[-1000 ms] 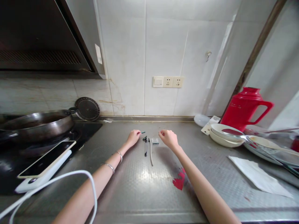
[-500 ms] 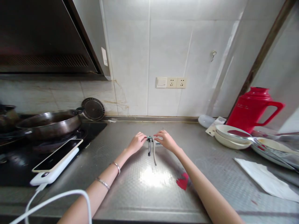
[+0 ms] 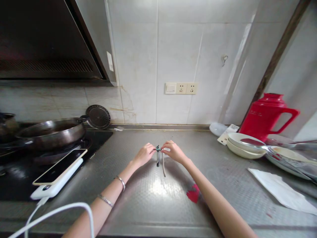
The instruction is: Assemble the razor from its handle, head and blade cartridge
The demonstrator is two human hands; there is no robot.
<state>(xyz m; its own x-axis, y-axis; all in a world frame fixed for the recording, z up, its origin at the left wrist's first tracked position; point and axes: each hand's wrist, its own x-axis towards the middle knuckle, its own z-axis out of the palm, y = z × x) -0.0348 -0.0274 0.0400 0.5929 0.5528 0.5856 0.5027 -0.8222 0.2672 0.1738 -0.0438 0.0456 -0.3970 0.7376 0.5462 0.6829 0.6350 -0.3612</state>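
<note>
Between my two hands is a small dark green clip-like piece [image 3: 158, 149], held just above the steel counter [image 3: 148, 205]. My left hand [image 3: 146, 153] pinches its left end with closed fingers. The fingertips of my right hand [image 3: 172, 151] are pressed together at its right end. A thin black part [image 3: 158, 161] with a rounded tip hangs below the piece. Beside it a beige cord [image 3: 163, 167] hangs down from near my right fingertips. Fine details of the piece are too small to tell.
On the left, a steel pan [image 3: 53, 132] sits on the black stove, with a phone [image 3: 60, 166] on a white power bank [image 3: 58, 180]. A red thermos [image 3: 264, 117], stacked bowls [image 3: 245, 150] and a white paper [image 3: 282, 190] are at right. A red patch [image 3: 193, 194] marks the counter.
The green piece has dropped slightly and now lies between both hands' fingertips. My right fingers have closed in on it. The camera view has shifted slightly.
</note>
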